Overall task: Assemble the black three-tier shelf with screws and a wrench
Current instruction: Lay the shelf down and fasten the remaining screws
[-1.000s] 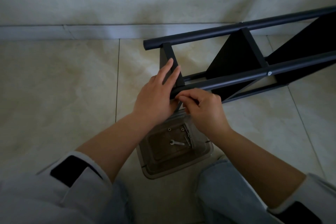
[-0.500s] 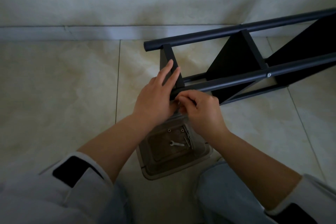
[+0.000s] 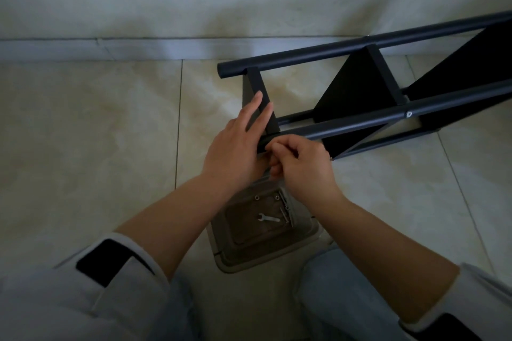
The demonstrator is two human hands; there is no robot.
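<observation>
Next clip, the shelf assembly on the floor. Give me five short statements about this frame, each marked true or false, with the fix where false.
1. The wrench lies in the tray, untouched. True.
2. The black shelf stands upright against the wall. False: it lies on its side on the tiled floor.
3. The left hand lies with straight fingers on the end crossbar. True.
4. The right hand is holding the wrench. False: its fingers are curled at the near tube's end; what they pinch, if anything, is hidden.
5. A screw head shows on the near tube further right. True.
</observation>
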